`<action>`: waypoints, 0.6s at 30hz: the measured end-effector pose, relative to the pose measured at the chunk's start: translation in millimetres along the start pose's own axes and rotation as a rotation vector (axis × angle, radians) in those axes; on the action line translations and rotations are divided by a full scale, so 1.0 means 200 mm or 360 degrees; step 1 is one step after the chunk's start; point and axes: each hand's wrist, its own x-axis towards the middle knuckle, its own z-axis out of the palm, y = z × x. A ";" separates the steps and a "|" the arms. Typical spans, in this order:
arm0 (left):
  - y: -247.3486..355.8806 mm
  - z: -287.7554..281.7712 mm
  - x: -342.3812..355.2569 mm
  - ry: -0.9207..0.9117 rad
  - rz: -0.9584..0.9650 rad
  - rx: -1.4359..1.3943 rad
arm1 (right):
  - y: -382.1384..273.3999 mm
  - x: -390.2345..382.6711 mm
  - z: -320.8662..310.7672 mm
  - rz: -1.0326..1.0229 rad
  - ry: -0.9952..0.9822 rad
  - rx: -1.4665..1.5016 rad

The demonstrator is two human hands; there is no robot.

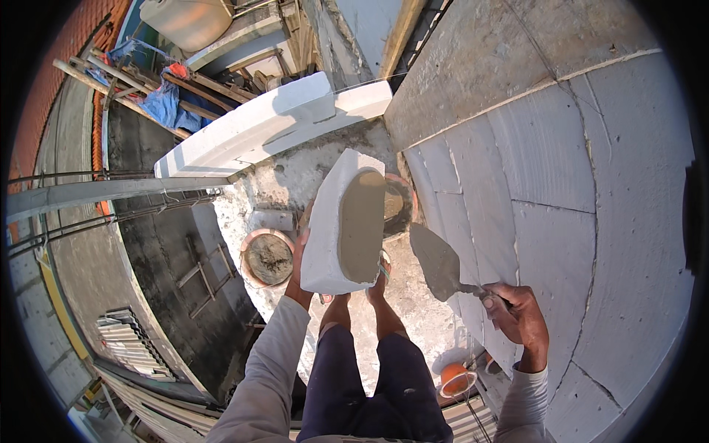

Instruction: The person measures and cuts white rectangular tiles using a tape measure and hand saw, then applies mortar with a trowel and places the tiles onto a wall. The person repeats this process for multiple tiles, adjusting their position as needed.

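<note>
In my left hand is a white lightweight concrete block, held up in front of my legs with the fingers along its left side. A smooth layer of grey mortar covers much of the block's right-hand face. My right hand is closed round the handle of a trowel, whose mortar-smeared blade points up and left, apart from the block. Partly hidden behind the block is a bucket with grey mortar in it.
A low white block wall runs across the far side. On the right rises a tall block wall. A round tub of grey mix stands at left on the floor. An orange container sits near the lower right.
</note>
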 end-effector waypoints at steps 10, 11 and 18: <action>-0.26 0.09 -0.11 -0.0063 0.0057 0.0120 | 0.18 0.64 0.82 -0.0599 0.1002 -0.0632; -0.27 0.10 -0.11 -0.0056 0.0122 0.0234 | 0.24 0.60 0.84 -0.0503 0.1014 -0.0663; -0.11 0.03 -0.12 -0.0068 -0.0102 -0.0443 | 0.34 0.33 0.57 -0.0134 0.0763 -0.0598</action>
